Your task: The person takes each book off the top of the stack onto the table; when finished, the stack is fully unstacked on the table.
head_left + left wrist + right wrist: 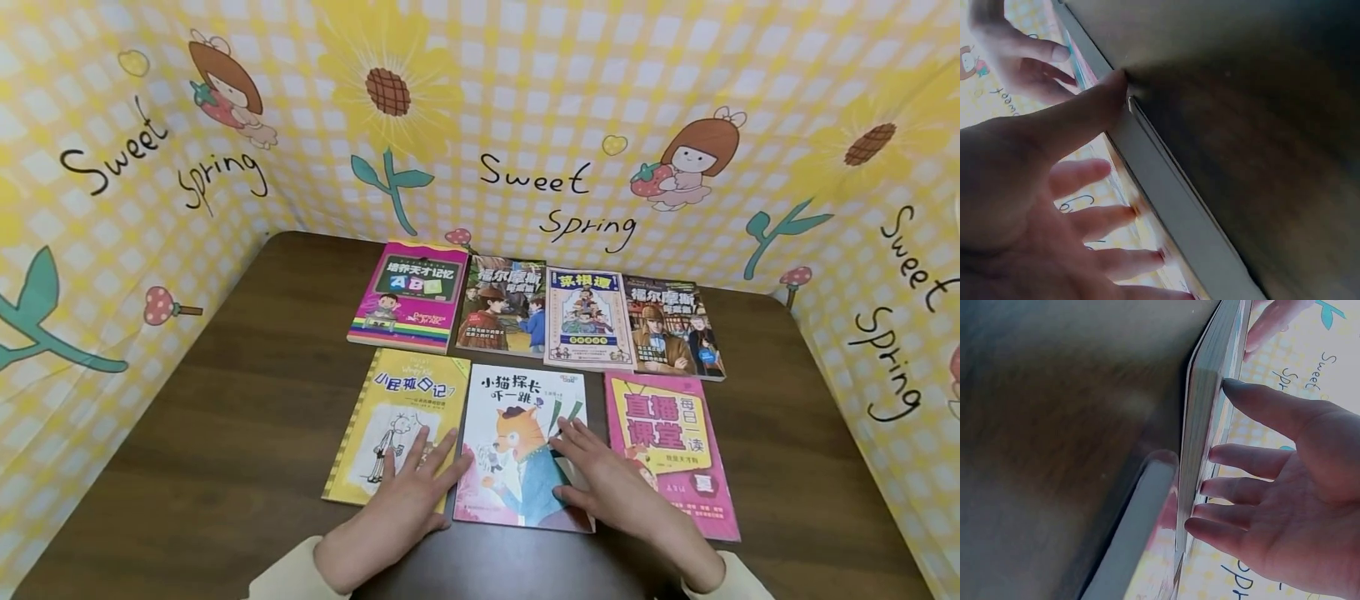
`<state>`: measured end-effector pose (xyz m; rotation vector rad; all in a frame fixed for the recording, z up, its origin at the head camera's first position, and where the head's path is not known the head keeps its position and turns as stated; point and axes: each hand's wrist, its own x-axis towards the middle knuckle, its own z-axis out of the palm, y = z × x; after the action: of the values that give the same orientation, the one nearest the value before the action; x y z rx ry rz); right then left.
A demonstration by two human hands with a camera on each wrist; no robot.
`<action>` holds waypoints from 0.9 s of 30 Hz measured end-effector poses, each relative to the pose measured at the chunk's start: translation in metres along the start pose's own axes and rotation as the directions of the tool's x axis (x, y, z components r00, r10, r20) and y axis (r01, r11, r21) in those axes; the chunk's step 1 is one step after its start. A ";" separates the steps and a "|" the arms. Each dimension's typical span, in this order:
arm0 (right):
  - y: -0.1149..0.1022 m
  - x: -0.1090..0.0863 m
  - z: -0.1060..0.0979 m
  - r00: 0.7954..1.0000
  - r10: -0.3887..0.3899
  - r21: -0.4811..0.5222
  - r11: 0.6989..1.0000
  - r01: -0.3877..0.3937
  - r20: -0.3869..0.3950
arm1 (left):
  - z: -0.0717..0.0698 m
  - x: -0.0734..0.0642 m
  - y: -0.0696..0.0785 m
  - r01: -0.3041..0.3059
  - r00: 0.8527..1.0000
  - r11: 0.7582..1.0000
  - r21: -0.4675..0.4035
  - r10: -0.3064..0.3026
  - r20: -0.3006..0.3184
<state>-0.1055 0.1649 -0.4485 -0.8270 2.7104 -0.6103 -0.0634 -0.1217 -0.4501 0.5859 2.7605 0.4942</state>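
In the head view, my left hand (401, 504) rests with spread, straight fingers on the lower part of a yellow comic-diary book (408, 400). Its index fingertip reaches the left edge of a white picture book (517, 450) with an orange cat on the cover. From the other side, my right hand (611, 483) touches that cat book's right part with extended fingertips. The left wrist view has the left thumb (1085, 115) at the near edges of the books. Fingertips of the right hand (1279, 487) meet the cover of a book (1200, 431) in the right wrist view.
A pink book (675, 433) lies right of the cat book, partly under the right forearm. Behind, a row holds a magenta book (408, 292), two detective books (498, 304) and a white-and-blue book (588, 321). Yellow checked cloth (480, 108) walls the brown table (225, 400).
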 end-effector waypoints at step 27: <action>0.006 0.003 -0.003 0.999 0.038 0.008 0.999 -0.038 0.016 | 0.005 0.012 0.011 0.055 0.998 0.994 0.096 -0.056 0.008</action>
<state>-0.1120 0.1689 -0.4486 -0.7734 2.7011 -0.6043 -0.0691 -0.1057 -0.4527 0.5300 2.7941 0.3463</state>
